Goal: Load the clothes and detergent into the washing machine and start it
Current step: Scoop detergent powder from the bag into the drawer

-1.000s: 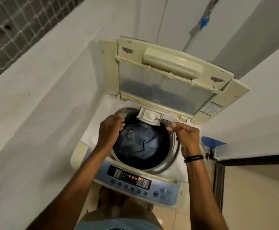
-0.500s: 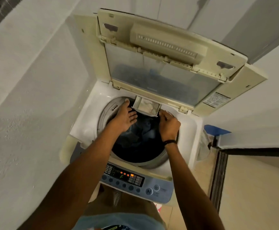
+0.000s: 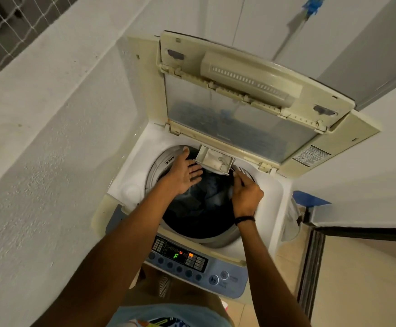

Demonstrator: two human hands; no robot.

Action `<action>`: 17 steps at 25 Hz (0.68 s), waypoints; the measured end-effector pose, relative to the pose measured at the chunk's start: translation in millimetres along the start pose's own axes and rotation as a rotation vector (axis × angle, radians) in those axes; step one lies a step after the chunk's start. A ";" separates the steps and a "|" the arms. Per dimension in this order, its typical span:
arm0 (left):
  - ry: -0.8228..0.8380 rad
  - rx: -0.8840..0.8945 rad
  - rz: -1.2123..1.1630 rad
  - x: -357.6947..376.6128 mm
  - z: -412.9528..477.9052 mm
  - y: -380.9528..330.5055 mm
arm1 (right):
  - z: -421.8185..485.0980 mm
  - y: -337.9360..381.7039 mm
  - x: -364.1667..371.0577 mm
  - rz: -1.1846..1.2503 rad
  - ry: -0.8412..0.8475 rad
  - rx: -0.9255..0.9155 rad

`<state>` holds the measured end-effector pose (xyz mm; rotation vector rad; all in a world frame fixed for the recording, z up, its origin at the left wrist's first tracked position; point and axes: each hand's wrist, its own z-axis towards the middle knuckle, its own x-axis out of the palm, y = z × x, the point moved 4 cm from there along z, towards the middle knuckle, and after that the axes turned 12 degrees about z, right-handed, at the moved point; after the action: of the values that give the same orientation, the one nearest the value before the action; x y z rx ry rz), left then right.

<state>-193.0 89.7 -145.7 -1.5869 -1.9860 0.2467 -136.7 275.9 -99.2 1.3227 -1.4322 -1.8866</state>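
Both hands at pulled-out detergent drawer (image 3: 213, 160) of top-load washing machine (image 3: 270, 199), lid (image 3: 239, 128) up.
Left hand (image 3: 182, 173) flat, fingers spread, beside drawer; right hand (image 3: 246, 192) curled at its right corner, grip unclear. Dark clothes (image 3: 206, 197) lie in drum (image 3: 218, 239): soft, limp, light, grab a bunched fold. Drawer stiff plastic, likely push by front lip. One machine, one drawer, one heap; garment count unclear.
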 end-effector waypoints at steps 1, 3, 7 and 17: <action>0.009 0.010 -0.013 -1.4 -8.0 -1.9 | -2.0 -3.3 -2.6 0.035 -0.024 0.081; 0.016 0.036 -0.032 -5.6 -29.0 -5.3 | -5.7 -7.6 -7.8 0.179 -0.070 0.318; 0.016 0.133 -0.059 -28.9 -86.3 -7.8 | -36.0 32.8 -7.2 0.734 0.092 0.674; -0.257 0.367 -0.276 -160.4 -274.0 35.0 | -187.7 275.7 23.8 0.860 0.970 0.452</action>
<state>4.4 -107.8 9.3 -1.0807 -2.1703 0.6889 -40.7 59.7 137.1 1.2045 -1.4920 -0.2825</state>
